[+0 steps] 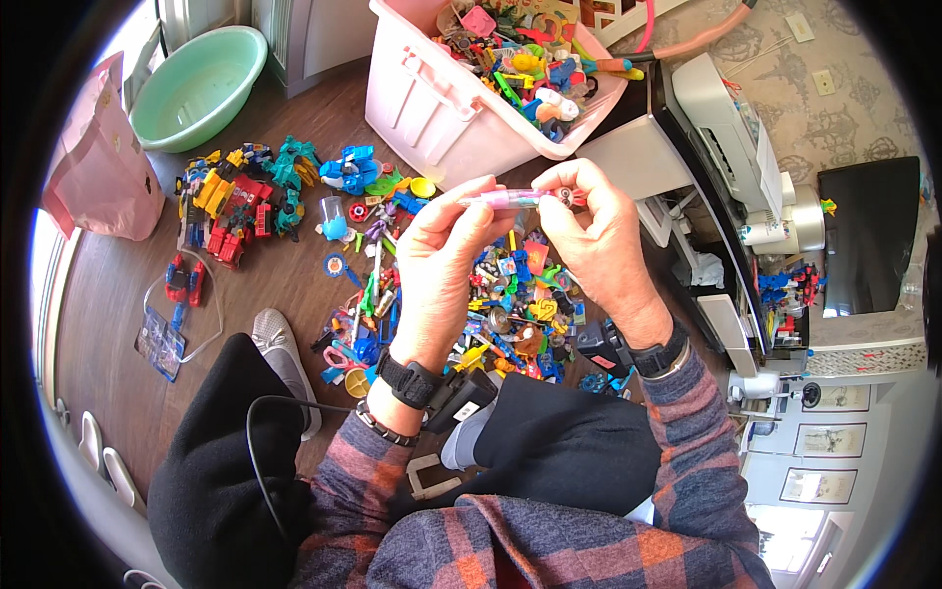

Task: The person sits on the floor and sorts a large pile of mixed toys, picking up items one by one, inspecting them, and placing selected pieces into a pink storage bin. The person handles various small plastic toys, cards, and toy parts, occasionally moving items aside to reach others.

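A slim pen (508, 199) with a pink, clear barrel lies nearly level between my two hands. My left hand (447, 250) grips its pointed end between thumb and fingers. At the other end, my right hand (595, 239) pinches the pen near a small red-and-white character topper (567, 196). Below both hands a large heap of mixed small toys (508, 302) spreads over the dark wooden floor (287, 287). My hands hide part of that heap.
A pink plastic bin (441, 110) full of toys stands beyond the heap. Robot toys (235, 199) lie at left, near a green basin (199, 88) and a pink bag (107, 169). A desk with a printer (725, 132) is at right. A cable (254, 442) crosses my knee.
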`<state>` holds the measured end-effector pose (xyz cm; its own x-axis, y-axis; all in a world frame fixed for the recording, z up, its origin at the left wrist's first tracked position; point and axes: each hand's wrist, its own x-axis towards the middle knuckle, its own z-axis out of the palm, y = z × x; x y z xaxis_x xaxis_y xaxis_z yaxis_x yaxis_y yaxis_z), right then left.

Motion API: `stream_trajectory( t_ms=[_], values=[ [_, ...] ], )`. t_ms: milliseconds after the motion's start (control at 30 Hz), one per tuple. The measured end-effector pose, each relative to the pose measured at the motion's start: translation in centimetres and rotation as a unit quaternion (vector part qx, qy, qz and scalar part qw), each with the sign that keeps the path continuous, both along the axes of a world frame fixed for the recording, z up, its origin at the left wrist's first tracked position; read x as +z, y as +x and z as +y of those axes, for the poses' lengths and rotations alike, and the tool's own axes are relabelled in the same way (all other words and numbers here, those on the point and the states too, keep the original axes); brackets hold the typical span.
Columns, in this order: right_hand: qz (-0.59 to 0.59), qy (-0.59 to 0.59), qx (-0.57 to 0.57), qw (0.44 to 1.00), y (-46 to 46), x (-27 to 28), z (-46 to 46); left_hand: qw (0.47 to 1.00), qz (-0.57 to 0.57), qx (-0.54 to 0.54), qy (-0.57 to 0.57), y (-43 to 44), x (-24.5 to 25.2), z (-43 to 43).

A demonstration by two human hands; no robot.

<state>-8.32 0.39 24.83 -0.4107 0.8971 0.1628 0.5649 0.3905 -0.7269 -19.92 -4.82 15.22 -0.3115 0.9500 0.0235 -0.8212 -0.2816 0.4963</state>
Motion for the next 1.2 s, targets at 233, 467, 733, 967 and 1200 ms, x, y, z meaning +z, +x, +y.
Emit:
stream_trajectory(
  t_ms=[233,467,733,967,1200],
  values=[
    [-0.044,0.056,0.008,0.997,0.0,-0.5,0.1,0.999,-0.030,-0.010,-0.010,0.3,-0.1,0.0],
    [-0.007,-0.007,0.017,1.000,-0.1,-0.2,0.1,0.998,-0.060,-0.017,-0.020,0.2,-0.1,0.1],
    [0.012,-0.075,0.011,0.997,-0.3,-0.2,0.0,0.996,-0.081,-0.027,-0.023,-0.3,-0.7,0.5],
    [-0.016,-0.089,0.026,0.996,0.0,-0.4,0.1,0.997,-0.063,-0.021,-0.029,-0.3,-0.9,0.5],
    [0.045,-0.169,0.024,0.984,0.3,-0.6,0.5,0.999,-0.034,-0.016,-0.031,0.0,-1.2,0.5]
  ],
)
